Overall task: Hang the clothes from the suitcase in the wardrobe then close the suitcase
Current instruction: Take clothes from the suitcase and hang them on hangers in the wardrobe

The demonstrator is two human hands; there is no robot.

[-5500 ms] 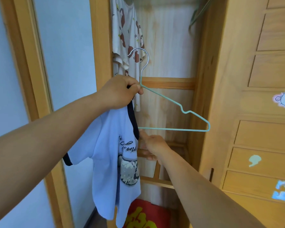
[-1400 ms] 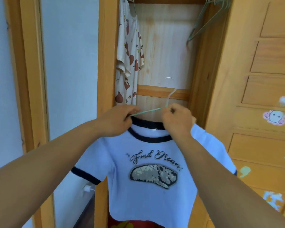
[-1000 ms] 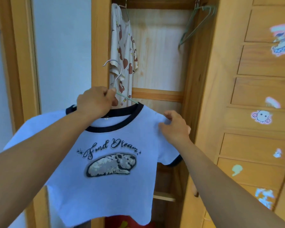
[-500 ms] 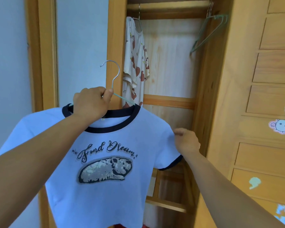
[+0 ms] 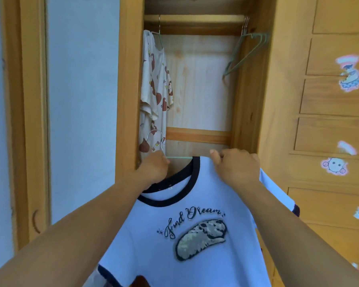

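Observation:
A light blue T-shirt (image 5: 191,241) with a dark collar and a cat print hangs on a mint wire hanger (image 5: 177,157) in front of the open wardrobe. My left hand (image 5: 153,168) grips the hanger at the base of its metal hook. My right hand (image 5: 236,166) pinches the shirt's right shoulder over the hanger. Above, the wooden rail (image 5: 195,18) runs across the wardrobe top. A cream shirt with brown prints (image 5: 155,90) hangs at the rail's left end. The suitcase is out of view.
Several empty green hangers (image 5: 245,52) hang at the rail's right end, with bare rail between them and the cream shirt. The open wardrobe door (image 5: 330,121) with stickers stands at the right. A wooden frame post (image 5: 131,90) borders the opening on the left.
The shirt and hanger have moved right, in front of the wardrobe opening. My right hand has risen from the sleeve to pinch the shirt's right shoulder. The view has tilted up to the rail.

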